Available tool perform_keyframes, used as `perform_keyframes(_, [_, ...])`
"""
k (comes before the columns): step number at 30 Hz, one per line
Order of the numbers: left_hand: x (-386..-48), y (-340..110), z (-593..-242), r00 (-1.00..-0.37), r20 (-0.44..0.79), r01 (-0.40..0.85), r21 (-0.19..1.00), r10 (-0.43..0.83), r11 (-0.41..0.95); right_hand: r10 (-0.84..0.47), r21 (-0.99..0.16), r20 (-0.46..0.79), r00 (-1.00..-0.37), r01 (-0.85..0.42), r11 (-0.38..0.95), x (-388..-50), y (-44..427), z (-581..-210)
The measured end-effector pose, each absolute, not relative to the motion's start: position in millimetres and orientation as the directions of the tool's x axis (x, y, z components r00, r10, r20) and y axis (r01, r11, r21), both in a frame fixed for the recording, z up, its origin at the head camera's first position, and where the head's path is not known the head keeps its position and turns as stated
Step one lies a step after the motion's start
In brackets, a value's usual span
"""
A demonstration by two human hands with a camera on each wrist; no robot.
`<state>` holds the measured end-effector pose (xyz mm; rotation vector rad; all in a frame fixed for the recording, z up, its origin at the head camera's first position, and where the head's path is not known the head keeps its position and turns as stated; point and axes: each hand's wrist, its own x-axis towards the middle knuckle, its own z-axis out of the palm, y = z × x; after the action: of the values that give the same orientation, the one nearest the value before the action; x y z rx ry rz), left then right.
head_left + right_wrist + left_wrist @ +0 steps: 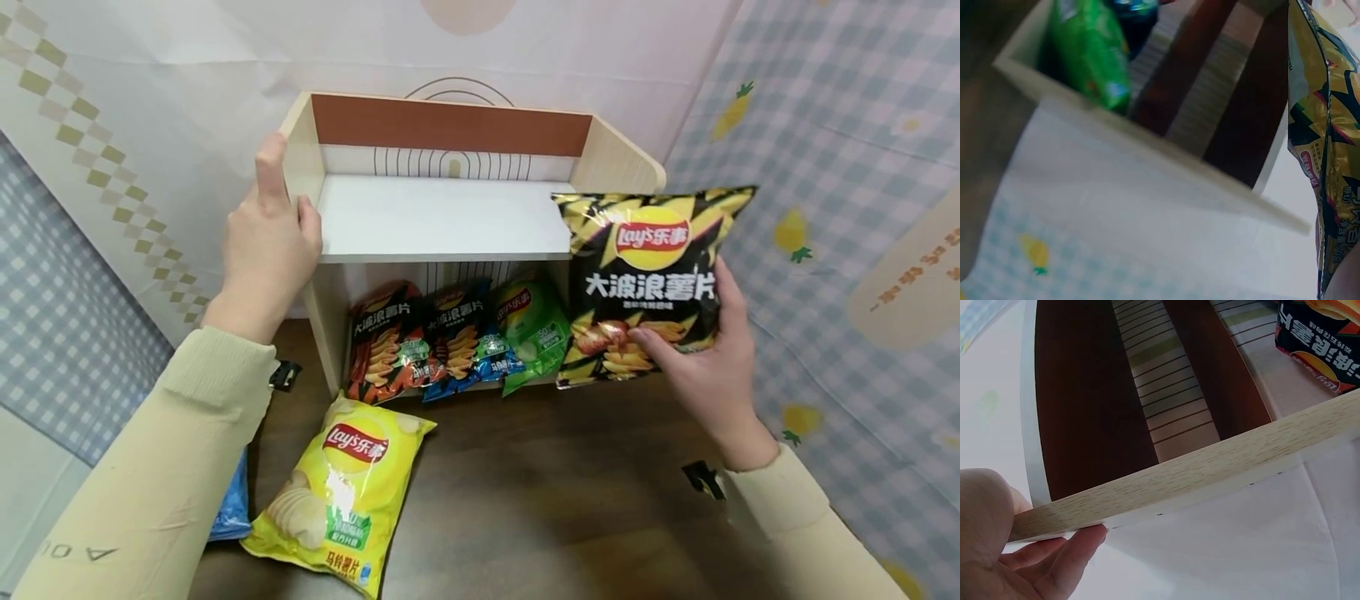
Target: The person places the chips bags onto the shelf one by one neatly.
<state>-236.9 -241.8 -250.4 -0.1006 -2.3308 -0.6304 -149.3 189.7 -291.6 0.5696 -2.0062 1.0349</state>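
A: Right, from closest in! Beneath the left sleeve (142,500) there's a sliver of something glossy and blue, a blue packet (234,504) perhaps; the sleeve hides too much to tell.

B: And just beside it, the yellow bag (341,500), flat on the bench (525,492), label up. Nobody has a finger on that one, so I'd put it down as left to do.

A: Up a little, here's the action! The right hand (716,379) has the black bag (648,287) pinched, thumb across the front, fingers behind. It's up in the air, in front of the shelf unit's right side.

B: So that one's midway, by my reckoning: off the bench, not yet on a shelf.

A: Over on the other side, the left hand (270,242) clasps the side panel (300,158), thumb on one face, fingers on the other. Steadying it, I'd guess.

B: Now deeper in, the lower level! Red-and-black bag (390,342), blue-and-black bag (461,337), green bag (531,329), side by side, leaning back. If stocking is the game, those three look done.

A: And above them the white upper board (446,217); I see no bag on it.

B: Then I'd call it about half: three in, one in hand, the yellow one waiting, and that blue one if it counts. Furthest back, only the patterned cloth (187,33) on the wall.
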Motion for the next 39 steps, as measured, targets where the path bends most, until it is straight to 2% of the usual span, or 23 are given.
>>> perform_keyframes(3, [-238,-242,-251,-0.746,0.658,0.244,0.41,-0.1,0.879,-0.067,-0.441,0.82,-0.568,-0.702,0.559,-160,176,-281])
perform_keyframes(8, [-239,-241,-252,-0.741,0.664,0.249,0.408,-0.098,0.878,-0.075,-0.443,0.816,-0.573,-0.704,0.555,-179,158,-259])
perform_keyframes(11, [-240,-242,-252,-0.733,0.674,0.26,0.406,-0.095,0.876,-0.061,-0.491,0.788,-0.613,-0.684,0.54,-189,148,-244])
perform_keyframes(18, [-239,-243,-252,-0.736,0.67,0.26,0.41,-0.096,0.874,-0.023,-0.624,0.654,-0.756,-0.556,0.55,-209,134,-224])
perform_keyframes(26, [-237,-244,-252,-0.728,0.678,0.262,0.409,-0.099,0.874,0.001,-0.633,0.561,-0.828,-0.428,0.645,-241,138,-230])
perform_keyframes(32, [-236,-244,-252,-0.736,0.668,0.247,0.414,-0.108,0.876,0.002,-0.51,0.444,-0.896,-0.251,0.823,-246,137,-229])
perform_keyframes(35, [-237,-244,-252,-0.743,0.66,0.24,0.416,-0.109,0.877,0.005,-0.433,0.447,-0.894,-0.212,0.876,-244,135,-230])
perform_keyframes(39, [-237,-243,-252,-0.745,0.659,0.242,0.413,-0.105,0.878,-0.006,-0.374,0.514,-0.858,-0.231,0.898,-241,132,-230])
